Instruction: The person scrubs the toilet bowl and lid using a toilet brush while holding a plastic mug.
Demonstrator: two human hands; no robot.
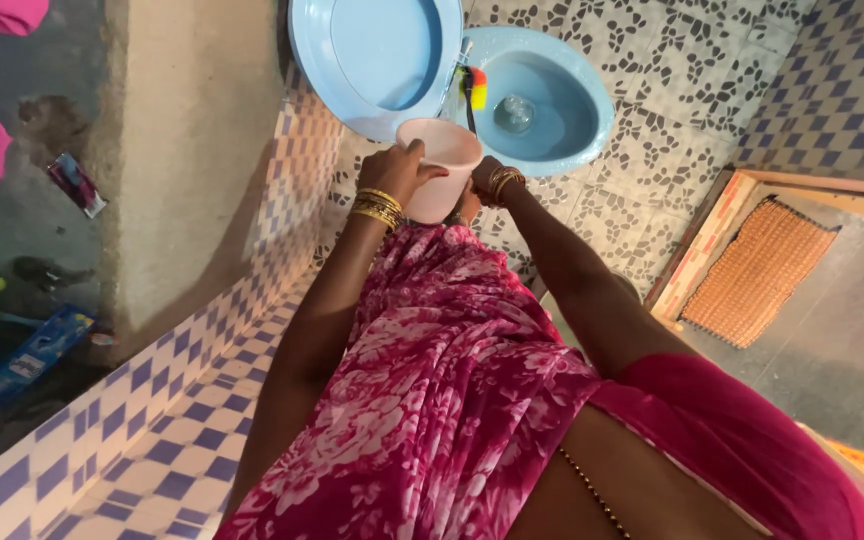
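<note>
Fingers of left hand (pixel 399 168) curled over the rim of a pale pink mug (pixel 440 160), gripping it; right hand (pixel 479 185) tucked behind the mug, grip impossible to tell. Mug held above patterned floor (pixel 652 90), just before blue toilet (pixel 542 95) with raised lid (pixel 372 55) and brush (pixel 473 88).

Both grips hold a pink mug (pixel 439 165) just short of the toilet bowl (pixel 552 105); the left grip (pixel 397 170) clasps its near wall and the right grip (pixel 477 185) is mostly hidden behind it.

Directly beyond the grips, the raised blue lid (pixel 377 55) blocks passage ahead and to the left. A brush (pixel 472 90) stands in the bowl just past the mug, narrowing the opening there.

Left of the left grip, a checked tile wall (pixel 282 240) runs close alongside the forearm, leaving little side clearance.

Right of the right grip, the patterned floor (pixel 652 150) lies open as far as the door sill (pixel 697 245).
</note>
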